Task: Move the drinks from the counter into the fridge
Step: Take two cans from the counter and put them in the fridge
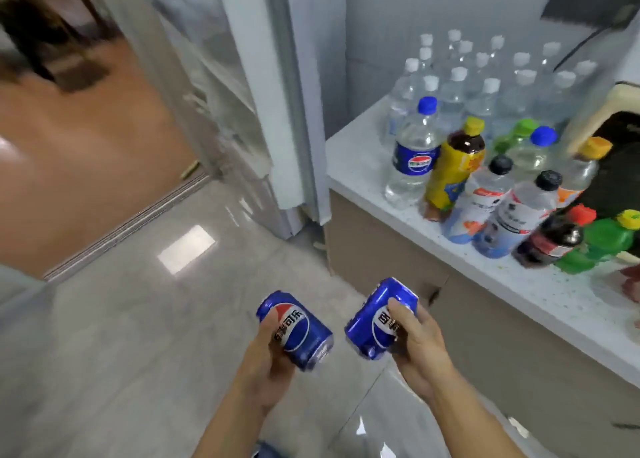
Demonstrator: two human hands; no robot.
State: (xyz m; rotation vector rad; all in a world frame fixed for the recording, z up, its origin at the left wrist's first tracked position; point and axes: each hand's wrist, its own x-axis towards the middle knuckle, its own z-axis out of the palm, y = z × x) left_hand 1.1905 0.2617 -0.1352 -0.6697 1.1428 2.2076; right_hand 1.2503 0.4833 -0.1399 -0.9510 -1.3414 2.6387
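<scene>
Two blue cans are held low over the tiled floor (121,319): the left hand (266,357) grips the left can (296,329), the right hand (419,339) grips the right can (379,319). Far right, bottles (453,166) crowd the white counter (356,166); the fridge (242,93) stands far left of it.

The Pepsi globe with Chinese characters marks both blue cans (298,329) (379,319) and one clear bottle (414,159).

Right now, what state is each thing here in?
Left blue Pepsi can: tilted, gripped by left hand.
Right blue Pepsi can: tilted, gripped by right hand.
White fridge door: open.
Blue-capped clear Pepsi bottle: upright on white speckled counter, capped.
</scene>
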